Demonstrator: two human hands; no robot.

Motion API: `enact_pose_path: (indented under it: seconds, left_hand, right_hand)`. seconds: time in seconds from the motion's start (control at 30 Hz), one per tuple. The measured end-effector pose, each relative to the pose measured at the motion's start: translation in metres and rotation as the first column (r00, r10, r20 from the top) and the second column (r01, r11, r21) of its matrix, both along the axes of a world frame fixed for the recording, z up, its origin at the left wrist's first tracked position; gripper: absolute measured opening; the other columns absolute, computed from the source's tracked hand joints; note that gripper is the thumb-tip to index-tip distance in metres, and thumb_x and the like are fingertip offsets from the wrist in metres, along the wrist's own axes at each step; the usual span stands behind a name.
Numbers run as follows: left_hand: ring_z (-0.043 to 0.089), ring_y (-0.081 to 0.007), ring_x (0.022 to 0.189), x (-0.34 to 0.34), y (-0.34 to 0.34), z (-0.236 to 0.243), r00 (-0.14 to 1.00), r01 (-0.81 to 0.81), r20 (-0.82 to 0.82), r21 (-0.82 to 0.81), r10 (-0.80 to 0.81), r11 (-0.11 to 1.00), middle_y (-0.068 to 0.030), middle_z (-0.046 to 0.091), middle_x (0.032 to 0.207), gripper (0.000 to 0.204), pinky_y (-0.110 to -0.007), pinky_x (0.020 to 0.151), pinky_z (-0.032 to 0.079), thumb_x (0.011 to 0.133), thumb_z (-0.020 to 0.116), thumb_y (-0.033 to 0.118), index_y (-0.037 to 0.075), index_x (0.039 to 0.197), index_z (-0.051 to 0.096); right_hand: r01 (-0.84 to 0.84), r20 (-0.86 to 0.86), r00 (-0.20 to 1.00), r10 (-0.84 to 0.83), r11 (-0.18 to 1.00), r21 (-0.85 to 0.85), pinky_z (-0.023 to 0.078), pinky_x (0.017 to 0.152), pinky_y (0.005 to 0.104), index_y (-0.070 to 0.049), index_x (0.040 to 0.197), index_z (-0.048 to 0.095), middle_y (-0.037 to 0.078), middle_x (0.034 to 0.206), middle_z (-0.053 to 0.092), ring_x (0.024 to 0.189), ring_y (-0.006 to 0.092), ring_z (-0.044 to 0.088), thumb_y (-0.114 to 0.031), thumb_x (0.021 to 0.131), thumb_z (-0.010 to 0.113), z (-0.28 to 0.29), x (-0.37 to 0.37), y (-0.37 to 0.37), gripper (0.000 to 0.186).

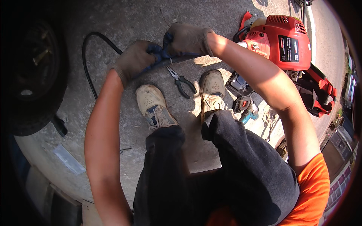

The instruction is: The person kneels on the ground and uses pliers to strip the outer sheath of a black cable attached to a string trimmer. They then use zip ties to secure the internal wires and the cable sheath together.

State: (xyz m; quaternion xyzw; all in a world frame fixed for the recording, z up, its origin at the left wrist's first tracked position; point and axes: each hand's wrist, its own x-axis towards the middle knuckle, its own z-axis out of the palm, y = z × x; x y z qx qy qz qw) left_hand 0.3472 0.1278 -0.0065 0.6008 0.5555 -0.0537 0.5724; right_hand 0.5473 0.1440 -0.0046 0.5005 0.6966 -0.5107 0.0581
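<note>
Both forearms reach forward from the lower edge and meet above the shoes, elbows bent outward. The left hand (pixel 135 60), in a grey-brown work glove with blue palm, has its fingers curled tight around a black cable (pixel 87 71), knuckles up and wrist slightly bent. The right hand (pixel 187 38), gloved the same way, is just beside it, nearly touching, fingers closed over the same cable where it runs on toward the right. From the left hand the cable loops away in a wide arc to the left and curves down over the concrete ground (pixel 124 19). A pair of pliers (pixel 182 82) with dark green handles lies on the ground between the two beige shoes (pixel 152 103), just below the hands. To the right of the right forearm stands a red petrol engine unit (pixel 281 41) with a red and black harness (pixel 320 94) beside it, and a teal cordless tool (pixel 249 113) lies near the right shoe. A dark tyre (pixel 34 71) sits at the left edge. The person wears dark trousers and an orange shirt.
</note>
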Motion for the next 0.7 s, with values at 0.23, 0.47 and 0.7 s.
enact_pose_path:
  seconds: [0.23,0.47,0.7]
  left_hand:
    - [0.065,-0.017,0.096,-0.01,-0.012,0.0,0.994,-0.095,0.062,0.015,0.093,0.995,-0.0112,0.072,0.106,0.034,-0.032,0.089,0.051,0.085,0.063,0.013,-0.001,0.114,0.073]
    - [0.068,-0.0294,0.109,-0.018,-0.014,-0.018,0.998,0.06,0.026,0.176,-0.065,0.983,-0.0168,0.07,0.122,0.04,-0.038,0.096,0.051,0.09,0.062,0.017,0.007,0.128,0.069]
    - [0.067,-0.0252,0.099,-0.016,-0.025,-0.015,0.994,-0.01,0.111,0.284,-0.023,0.959,-0.0163,0.072,0.107,0.038,-0.037,0.093,0.051,0.088,0.062,0.017,-0.002,0.12,0.069]
  right_hand:
    - [0.016,-0.142,0.989,-0.045,0.98,-0.2,0.058,0.08,0.0336,-0.006,0.111,0.079,0.01,0.098,0.079,0.086,0.0176,0.073,-0.021,0.078,0.077,-0.035,0.023,0.012,0.036]
    - [-0.029,0.008,1.0,0.03,0.998,-0.061,0.056,0.078,0.0363,-0.006,0.105,0.078,0.014,0.092,0.077,0.084,0.0208,0.073,-0.029,0.08,0.073,-0.016,0.02,0.009,0.034]
    - [-0.21,-0.129,0.966,0.223,0.972,0.109,0.055,0.079,0.0363,-0.005,0.102,0.078,0.013,0.089,0.076,0.084,0.0203,0.072,-0.026,0.082,0.07,-0.023,0.019,0.003,0.03]
